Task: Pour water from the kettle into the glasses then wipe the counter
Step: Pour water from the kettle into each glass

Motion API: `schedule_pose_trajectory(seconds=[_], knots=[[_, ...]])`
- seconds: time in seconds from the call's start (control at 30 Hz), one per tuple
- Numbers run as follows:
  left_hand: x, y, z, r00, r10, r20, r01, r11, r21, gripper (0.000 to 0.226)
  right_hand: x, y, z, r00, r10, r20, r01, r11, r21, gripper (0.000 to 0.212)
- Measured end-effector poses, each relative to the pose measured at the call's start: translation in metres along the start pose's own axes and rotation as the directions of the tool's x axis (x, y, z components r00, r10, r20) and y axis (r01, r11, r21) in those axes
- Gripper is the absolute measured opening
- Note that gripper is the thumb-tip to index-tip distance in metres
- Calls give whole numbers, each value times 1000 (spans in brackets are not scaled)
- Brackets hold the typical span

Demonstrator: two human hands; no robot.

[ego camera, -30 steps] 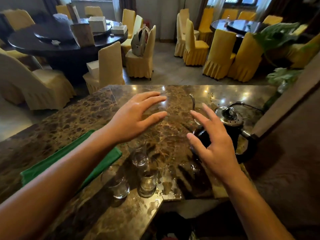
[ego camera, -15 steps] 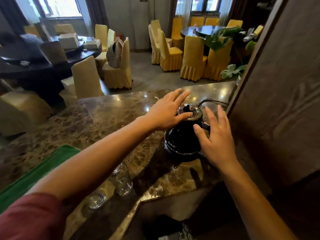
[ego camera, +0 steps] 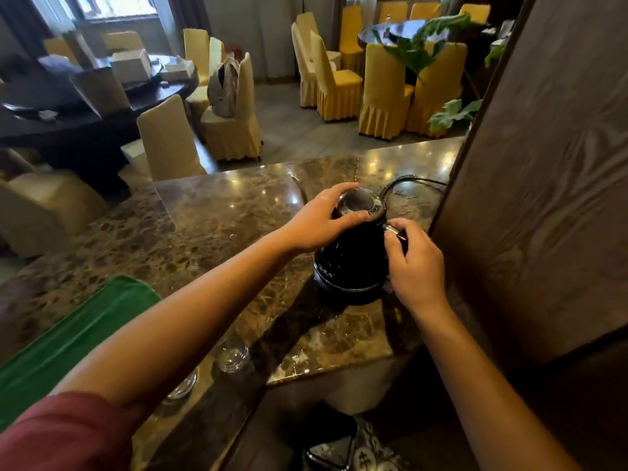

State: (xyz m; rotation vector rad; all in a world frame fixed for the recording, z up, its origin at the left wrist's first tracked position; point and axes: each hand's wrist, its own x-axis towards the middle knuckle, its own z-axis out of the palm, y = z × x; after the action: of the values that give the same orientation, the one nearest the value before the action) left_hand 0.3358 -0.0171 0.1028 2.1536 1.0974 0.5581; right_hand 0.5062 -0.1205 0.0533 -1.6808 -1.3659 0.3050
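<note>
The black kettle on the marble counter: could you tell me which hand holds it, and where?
Both: left hand grips the black kettle's lid; right hand grips its handle.

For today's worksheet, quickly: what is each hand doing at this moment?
Left hand: fingers curled over the lid of the kettle, gripping it.
Right hand: fingers curled round the kettle's handle, holding it.

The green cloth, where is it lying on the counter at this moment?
In the head view the green cloth lies flat at the left edge of the marble counter, left of the glasses and partly under the left forearm, well apart from the kettle.
</note>
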Motion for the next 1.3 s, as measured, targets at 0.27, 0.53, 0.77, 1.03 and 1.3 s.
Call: schedule_pose_trajectory(seconds=[0.27, 0.53, 0.77, 1.03, 1.3], knots=[[-4, -3, 21, 985, -135, -106, 92, 937, -338, 60, 7, 14, 7, 966, 257, 39, -257, 922, 289, 52], [-8, -8, 39, 964, -161, -213, 80, 935, -345, 55, 5, 17, 15, 956, 294, 2, -258, 838, 481, 45], [-7, -2, 58, 912, -219, -347, 67, 914, -401, 47, 9, 24, 15, 989, 145, -25, -130, 938, 320, 46], [-13, 7, 45, 928, -234, -289, 112, 916, -384, 51, 17, 25, 17, 990, 140, 10, -130, 887, 444, 51], [-30, 20, 26, 915, -216, -340, 70, 917, -393, 47, 11, 1, 9, 993, 23, -112, 25, 914, 406, 50]])
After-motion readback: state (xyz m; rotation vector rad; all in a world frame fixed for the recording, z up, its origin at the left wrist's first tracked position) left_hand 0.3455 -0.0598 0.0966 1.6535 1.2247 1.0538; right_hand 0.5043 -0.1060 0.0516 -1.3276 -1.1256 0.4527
